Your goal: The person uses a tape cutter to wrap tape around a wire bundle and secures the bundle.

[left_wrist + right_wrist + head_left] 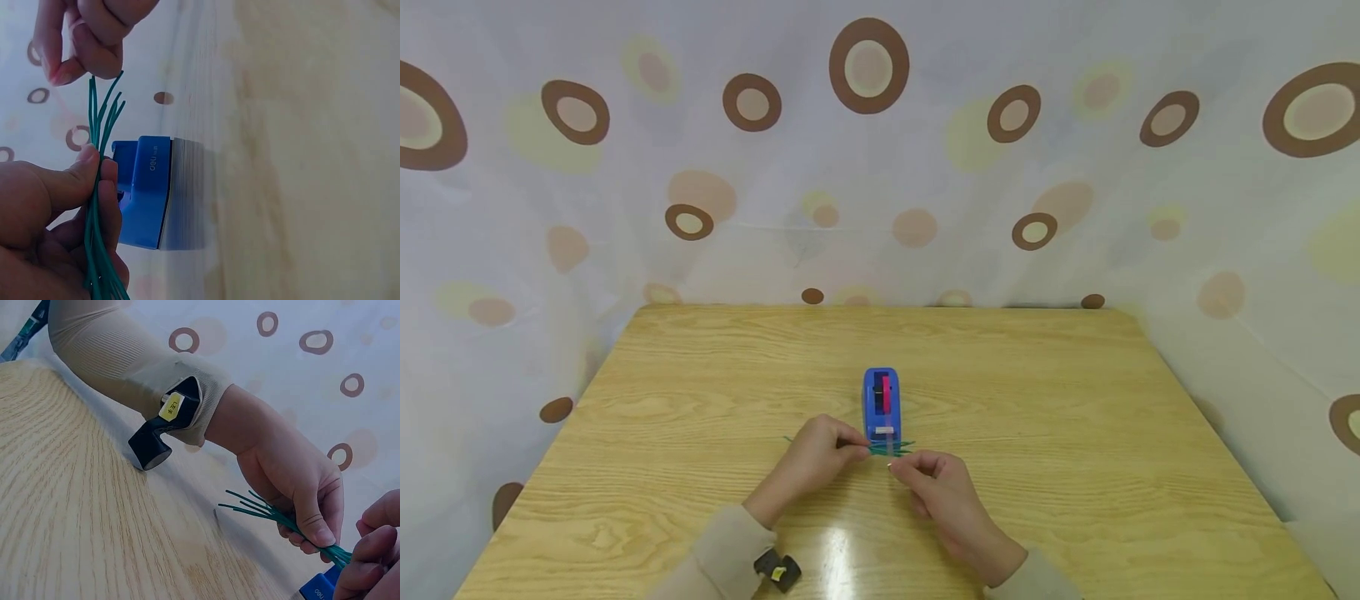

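My left hand [829, 454] pinches a bundle of thin green strands [103, 250] between thumb and fingers; their tips fan out past the grip. The bundle lies across the near end of a blue tape dispenser [870, 404] in the head view. From the dispenser's pink-cored roll [886, 393], a strip of clear tape [890, 437] stretches toward me, overlapping the strands. My right hand [946, 500] pinches the tape's loose end between thumb and index finger, just nearer to me than the strands. In the right wrist view, the dispenser [320, 589] is mostly hidden behind the fingers.
Everything stands on a light wood-grain table [700, 367]. A white curtain [805, 167] with brown and yellow circles hangs behind and at both sides. A black camera mount [777, 570] is strapped at the left sleeve [726, 550].
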Motion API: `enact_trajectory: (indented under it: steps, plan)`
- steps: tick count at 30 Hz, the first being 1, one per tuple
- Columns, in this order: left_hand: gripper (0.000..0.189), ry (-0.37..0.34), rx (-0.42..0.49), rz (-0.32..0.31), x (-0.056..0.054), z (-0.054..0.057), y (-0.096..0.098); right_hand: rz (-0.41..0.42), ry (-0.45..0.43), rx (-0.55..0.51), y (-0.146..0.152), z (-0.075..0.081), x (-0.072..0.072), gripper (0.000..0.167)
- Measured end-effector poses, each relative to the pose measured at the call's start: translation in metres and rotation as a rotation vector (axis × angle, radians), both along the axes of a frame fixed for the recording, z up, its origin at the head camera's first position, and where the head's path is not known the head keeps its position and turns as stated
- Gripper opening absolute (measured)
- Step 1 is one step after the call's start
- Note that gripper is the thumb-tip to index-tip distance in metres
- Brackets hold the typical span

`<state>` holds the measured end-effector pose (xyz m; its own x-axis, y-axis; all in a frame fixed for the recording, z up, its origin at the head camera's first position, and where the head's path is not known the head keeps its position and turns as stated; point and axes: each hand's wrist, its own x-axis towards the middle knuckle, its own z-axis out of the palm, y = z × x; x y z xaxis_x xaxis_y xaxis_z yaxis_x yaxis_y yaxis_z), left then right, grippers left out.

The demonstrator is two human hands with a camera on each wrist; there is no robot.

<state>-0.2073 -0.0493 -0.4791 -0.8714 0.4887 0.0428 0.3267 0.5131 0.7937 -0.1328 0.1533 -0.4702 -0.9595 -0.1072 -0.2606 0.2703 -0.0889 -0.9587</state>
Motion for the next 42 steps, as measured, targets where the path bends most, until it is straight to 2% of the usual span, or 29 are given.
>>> enact_trajectory:
  steps: [15, 27, 33, 42]
  plan:
    - [0.008, 0.036, 0.001, 0.010, 0.002, -0.001, 0.013, -0.001, 0.006, 0.005, -0.002, 0.004, 0.003, 0.024]
    - [0.009, 0.023, -0.002, -0.015, 0.001, -0.002, 0.020, 0.011, 0.016, 0.008, -0.002, 0.001, 0.001, 0.027]
    - [0.009, 0.032, -0.006, -0.015, 0.000, -0.003, 0.021, -0.011, 0.024, -0.005, -0.003, 0.001, 0.002, 0.025]
    - [0.010, 0.040, -0.041, -0.014, 0.002, 0.003, 0.022, -0.044, 0.050, 0.036, -0.006, -0.004, 0.003, 0.025]
